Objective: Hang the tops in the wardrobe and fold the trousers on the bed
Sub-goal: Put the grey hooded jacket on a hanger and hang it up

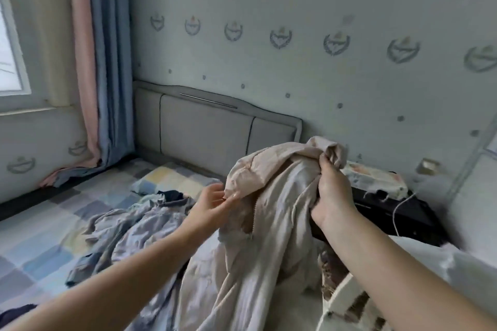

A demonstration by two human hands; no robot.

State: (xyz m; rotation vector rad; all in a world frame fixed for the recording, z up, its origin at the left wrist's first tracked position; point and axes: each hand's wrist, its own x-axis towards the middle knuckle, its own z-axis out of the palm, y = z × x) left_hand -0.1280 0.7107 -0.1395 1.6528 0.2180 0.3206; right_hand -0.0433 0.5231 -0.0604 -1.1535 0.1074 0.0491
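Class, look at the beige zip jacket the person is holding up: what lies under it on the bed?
Under the beige jacket a crumpled pale lilac garment spreads over the checked bedsheet, with dark clothing behind. What lies directly beneath the jacket's hanging folds is covered.

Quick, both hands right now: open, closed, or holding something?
Left hand: pinches the edge of the beige zip-up top.
Right hand: grips a bunched part of the same top, held up.

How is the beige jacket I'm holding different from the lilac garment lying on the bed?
The beige jacket is lifted off the bed, gripped by the right hand and pinched by the left hand; the lilac garment lies crumpled and untouched. The jacket shows a zip; no zip shows on the lilac one. Both are pale and creased.
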